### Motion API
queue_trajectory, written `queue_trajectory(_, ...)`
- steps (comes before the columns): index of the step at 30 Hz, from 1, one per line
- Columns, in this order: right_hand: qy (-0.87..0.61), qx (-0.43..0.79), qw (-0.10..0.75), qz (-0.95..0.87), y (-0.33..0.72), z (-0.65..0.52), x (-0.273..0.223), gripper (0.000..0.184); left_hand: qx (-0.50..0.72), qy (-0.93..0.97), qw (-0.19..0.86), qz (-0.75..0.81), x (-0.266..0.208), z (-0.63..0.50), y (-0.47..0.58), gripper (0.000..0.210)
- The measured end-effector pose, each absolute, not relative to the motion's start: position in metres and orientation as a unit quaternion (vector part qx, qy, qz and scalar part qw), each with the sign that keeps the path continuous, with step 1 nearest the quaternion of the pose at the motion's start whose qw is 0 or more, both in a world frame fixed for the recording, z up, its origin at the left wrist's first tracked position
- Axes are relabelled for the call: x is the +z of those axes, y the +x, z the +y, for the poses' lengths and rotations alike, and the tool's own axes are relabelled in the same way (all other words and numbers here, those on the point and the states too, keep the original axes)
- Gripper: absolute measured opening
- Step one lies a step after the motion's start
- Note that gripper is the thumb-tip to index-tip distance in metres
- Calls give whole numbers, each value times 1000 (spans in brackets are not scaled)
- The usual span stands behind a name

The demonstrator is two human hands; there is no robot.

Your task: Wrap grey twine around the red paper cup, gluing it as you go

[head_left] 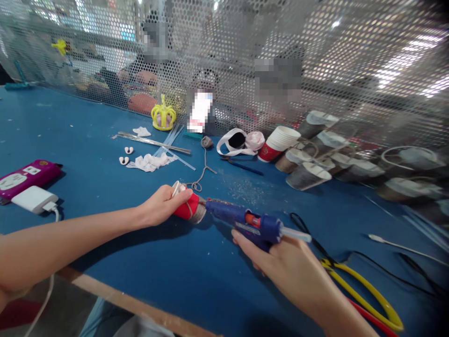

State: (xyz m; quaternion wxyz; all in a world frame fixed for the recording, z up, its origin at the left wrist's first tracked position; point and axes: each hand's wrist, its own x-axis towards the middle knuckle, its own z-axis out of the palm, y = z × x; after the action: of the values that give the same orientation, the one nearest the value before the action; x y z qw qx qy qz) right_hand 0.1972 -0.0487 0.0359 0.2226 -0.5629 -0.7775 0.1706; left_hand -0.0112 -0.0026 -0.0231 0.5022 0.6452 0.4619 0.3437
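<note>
Head view: a red cup is being held by the left hand near the front edge of the table. The left grip is pinching the cup, with the thumb being laid along its upper side. The cup is being kept tilted on its side, its base end being turned toward the right hand; contact between cup and table cannot be told. Grey cord is being carried around the base end. A blue glue gun is being held by the right hand, and the right grip is being closed around its handle. The nozzle is being pointed at the corded end; whether it is touching cannot be told. A clear glue stick is being left protruding from the rear of the gun. Behind the cup, a ball of yarn is being supported by the table, its strand being trailed toward the cup. Pliers are being kept beside the right forearm. A stack of paper cups and several cord-covered cups are being stored at the far right, before a perforated panel.
</note>
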Motion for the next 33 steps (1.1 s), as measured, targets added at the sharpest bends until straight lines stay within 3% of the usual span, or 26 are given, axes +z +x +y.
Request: queue_trajectory(33, -601, 256, 167, -738, 202, -42, 31, 32, 321, 673, 479, 464, -23, -7, -11, 47)
